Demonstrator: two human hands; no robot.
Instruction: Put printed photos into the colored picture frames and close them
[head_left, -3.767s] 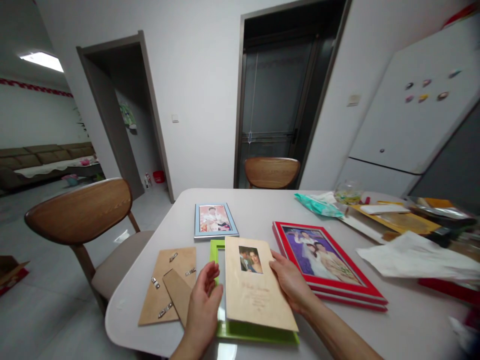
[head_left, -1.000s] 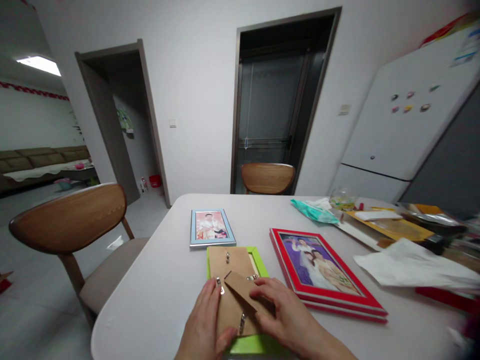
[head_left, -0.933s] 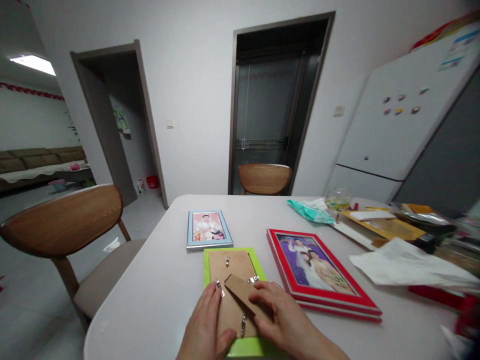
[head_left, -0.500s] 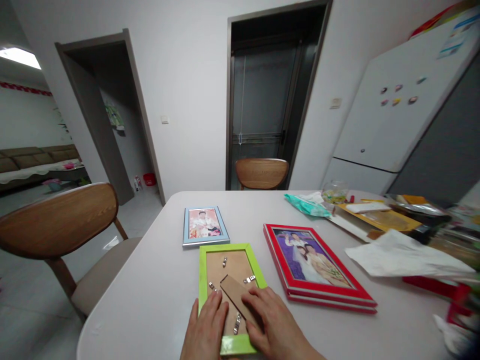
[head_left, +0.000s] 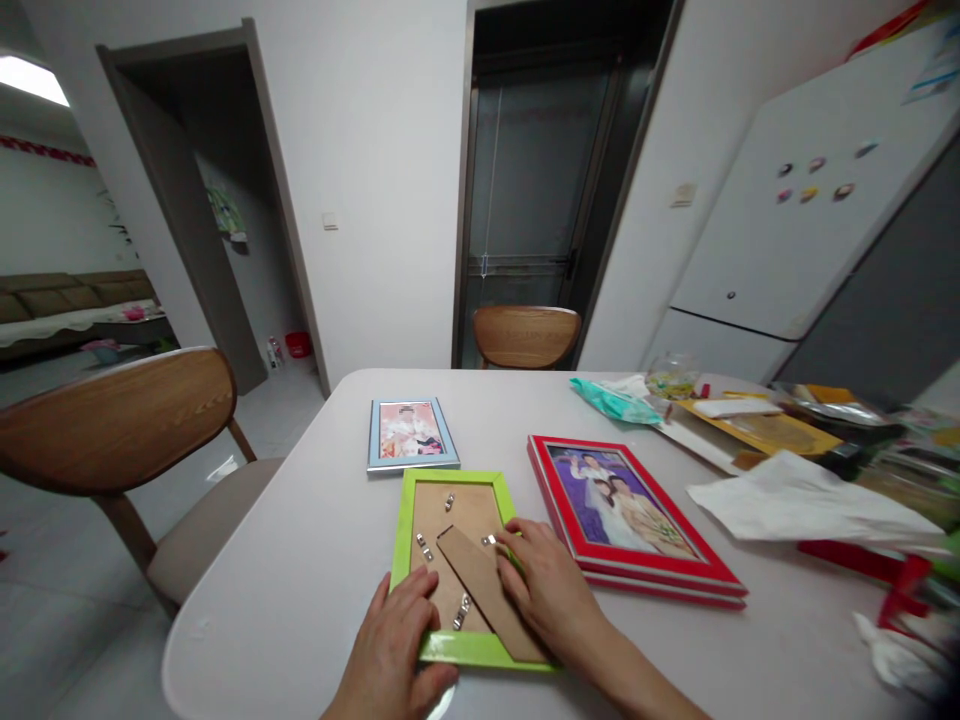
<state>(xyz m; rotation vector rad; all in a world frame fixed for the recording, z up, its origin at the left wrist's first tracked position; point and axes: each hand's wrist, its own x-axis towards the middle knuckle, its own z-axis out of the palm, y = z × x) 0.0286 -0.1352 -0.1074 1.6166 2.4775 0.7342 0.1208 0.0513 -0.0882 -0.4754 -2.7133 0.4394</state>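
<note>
A green picture frame (head_left: 409, 515) lies face down on the white table, its brown backboard (head_left: 469, 510) and stand leg (head_left: 480, 595) facing up. Small metal clips sit around the board's edges. My left hand (head_left: 397, 640) grips the frame's lower left corner, fingers on top and thumb at the bottom edge. The fingertips of my right hand (head_left: 551, 585), curled and close together, are on the right-hand metal clip (head_left: 489, 540). That hand covers part of the frame's right side and of the leg.
A blue picture frame (head_left: 412, 433) lies just beyond the green one. Two stacked red picture frames (head_left: 637, 510) are on the right. Farther right are a white sheet (head_left: 810, 505), a teal packet (head_left: 615, 402), a glass bowl (head_left: 673, 376) and envelopes. Wooden chairs stand left and across.
My right hand has moved from the stand leg to the right-hand clip. My left hand has slid down to the frame's lower left corner. The frame has turned slightly.
</note>
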